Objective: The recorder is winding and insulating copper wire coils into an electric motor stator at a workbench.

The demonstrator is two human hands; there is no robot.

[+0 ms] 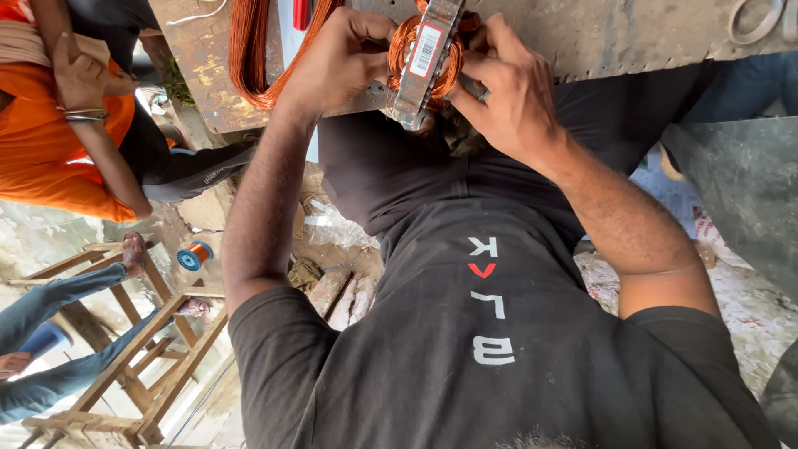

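Black shirt nearest, white and red letters on chest. Left hand grips copper coil side of metal stator; right hand clamps other side. White rectangular label, red-edged, on stator. Beyond: workbench, blue-ended wire spool, co-worker's orange garment.

We saw a blue-flanged copper wire spool near wooden stools and an orange-clad person.

Two hands, one motor stator, one wire spool
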